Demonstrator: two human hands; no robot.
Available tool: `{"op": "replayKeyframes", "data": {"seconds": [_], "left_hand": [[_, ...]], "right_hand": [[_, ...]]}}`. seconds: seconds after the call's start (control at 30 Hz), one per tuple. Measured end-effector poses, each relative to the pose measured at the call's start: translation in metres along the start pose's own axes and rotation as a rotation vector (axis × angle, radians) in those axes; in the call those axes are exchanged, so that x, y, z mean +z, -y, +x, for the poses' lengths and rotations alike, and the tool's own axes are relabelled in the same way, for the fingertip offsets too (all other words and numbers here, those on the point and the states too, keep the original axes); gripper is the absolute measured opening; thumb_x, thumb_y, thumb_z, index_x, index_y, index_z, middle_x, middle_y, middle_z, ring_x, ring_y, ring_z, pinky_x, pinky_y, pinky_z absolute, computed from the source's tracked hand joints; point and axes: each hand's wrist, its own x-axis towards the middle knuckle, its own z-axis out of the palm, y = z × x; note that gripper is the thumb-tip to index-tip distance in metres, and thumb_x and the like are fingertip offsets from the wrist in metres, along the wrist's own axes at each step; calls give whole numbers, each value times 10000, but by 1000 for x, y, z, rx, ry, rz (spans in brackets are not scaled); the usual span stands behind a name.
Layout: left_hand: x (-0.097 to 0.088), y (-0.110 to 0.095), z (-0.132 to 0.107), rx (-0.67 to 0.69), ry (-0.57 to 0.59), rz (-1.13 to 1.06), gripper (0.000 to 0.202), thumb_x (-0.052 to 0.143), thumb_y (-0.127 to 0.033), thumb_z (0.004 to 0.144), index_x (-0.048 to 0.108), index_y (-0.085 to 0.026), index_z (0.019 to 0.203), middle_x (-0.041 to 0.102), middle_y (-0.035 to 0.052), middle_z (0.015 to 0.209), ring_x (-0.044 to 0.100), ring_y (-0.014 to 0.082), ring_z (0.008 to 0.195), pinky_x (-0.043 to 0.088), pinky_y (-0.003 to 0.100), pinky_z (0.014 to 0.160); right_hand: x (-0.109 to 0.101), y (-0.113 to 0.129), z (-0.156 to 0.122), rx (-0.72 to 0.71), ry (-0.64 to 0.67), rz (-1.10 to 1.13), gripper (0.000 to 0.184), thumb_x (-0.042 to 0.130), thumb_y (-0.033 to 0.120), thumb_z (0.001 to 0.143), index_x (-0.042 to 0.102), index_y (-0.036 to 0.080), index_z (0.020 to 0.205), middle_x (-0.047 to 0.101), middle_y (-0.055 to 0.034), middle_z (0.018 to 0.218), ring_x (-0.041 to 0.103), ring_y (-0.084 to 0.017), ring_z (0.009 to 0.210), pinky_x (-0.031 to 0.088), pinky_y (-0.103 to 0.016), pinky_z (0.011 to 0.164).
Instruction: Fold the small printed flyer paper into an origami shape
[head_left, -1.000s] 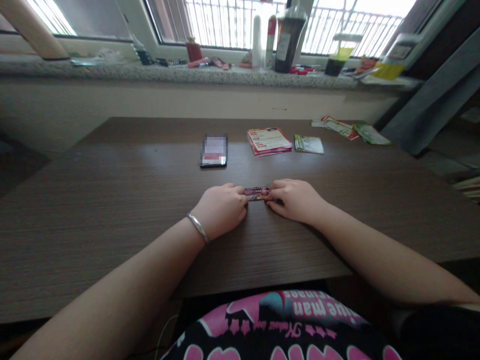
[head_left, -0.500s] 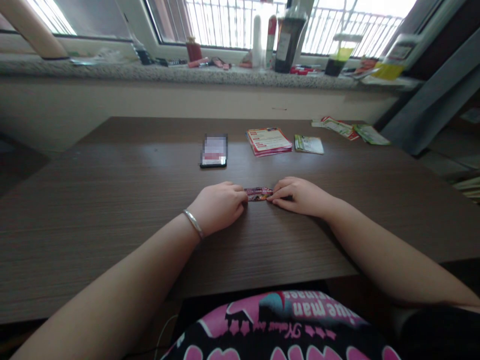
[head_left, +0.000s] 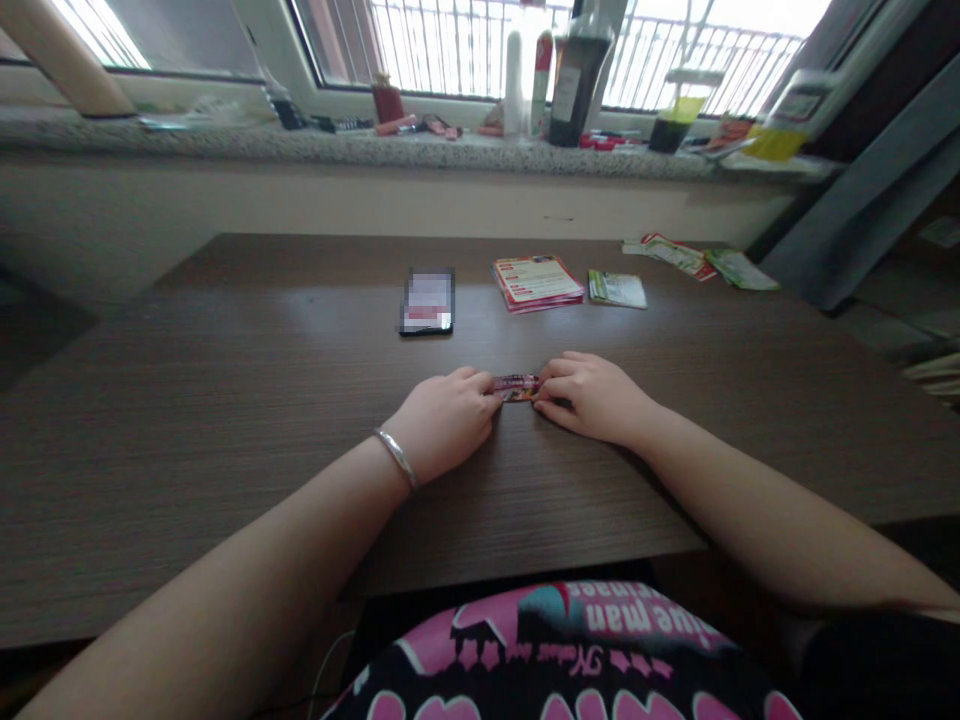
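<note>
Logging the head view: both hands sit low on the surface (head_left: 225, 480), a dark brown wood-grain desktop, curled inward and facing each other. Between them lies a narrow pink-and-purple printed strip (head_left: 517, 388), perhaps folded card or paper; its print is too small to read. The strip lies flat, its long axis running left to right across my view, roughly parallel to the near edge of the surface. The left hand (head_left: 446, 420) meets its left end, and the right hand (head_left: 592, 400) meets its right end. Neither hand stands clearly nearer, though the right fingers (head_left: 551, 385) seem to lap slightly further over the strip. The hands are not spread, and fingers from both sides touch the strip. I cannot tell whether either thumb pinches it, as the fingers hide the contact. A silver bangle (head_left: 395, 458) circles the left wrist.

Farther up the surface, well apart from the hands, I note a black smartphone (head_left: 426, 332) with a pixelated screen, a stack of red-and-white leaflets (head_left: 538, 282), and a green-and-white leaflet pile (head_left: 617, 290). Beyond them, a granite windowsill (head_left: 337, 147) carries a dark glass bottle (head_left: 577, 85). A black-and-pink printed shirt (head_left: 562, 640) fills the bottom edge.
</note>
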Motion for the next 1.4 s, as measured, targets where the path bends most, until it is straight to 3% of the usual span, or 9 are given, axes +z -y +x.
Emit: {"op": "replayKeyframes", "data": {"seconds": [0.27,0.43,0.63,0.87,1.07,1.27,1.4], "left_hand": [[-1,-1,-1,-1,-13,12,285,408,-258,909,672,-178,980,620,81,912,562,209,837,473,338,738],[-3,0,-1,14,-57,30,282,426,-267,899,688,-173,857,602,88,912,549,212,833,471,336,716],[4,4,1,46,-100,-23,274,433,-254,904,693,-176,939,616,83,1020,545,201,901,476,333,815],[10,8,5,75,-98,-82,251,442,-243,898,664,-158,980,641,72,1019,564,200,911,479,339,841],[13,10,7,38,-100,-160,180,484,-255,874,632,-158,904,634,72,919,577,184,867,479,322,817],[19,9,9,-55,-180,-237,249,514,-295,866,580,-161,1066,651,74,954,586,199,894,480,328,800],[23,10,10,-56,-179,-229,232,488,-304,888,632,-172,1013,645,75,920,580,202,885,474,334,813]], "right_hand": [[10,-8,1,-53,-79,30,259,457,339,916,671,202,965,652,-67,914,541,-175,854,386,-292,755],[11,-5,3,-104,-49,20,224,506,339,893,669,227,999,647,-58,899,532,-181,842,374,-297,747],[10,0,3,-101,-54,-19,218,506,335,891,668,196,938,637,-59,832,505,-180,792,363,-301,714],[13,0,5,-121,-107,37,239,470,314,909,670,185,906,650,-74,962,511,-192,883,409,-318,799],[13,1,6,-102,-97,62,207,488,299,899,663,189,909,656,-74,933,525,-194,902,410,-313,791],[14,3,9,-61,-102,38,220,490,319,897,663,190,942,650,-68,892,527,-185,839,392,-299,750],[15,3,9,-47,-99,44,239,482,337,903,677,199,916,651,-63,901,528,-183,835,385,-295,737]]}}
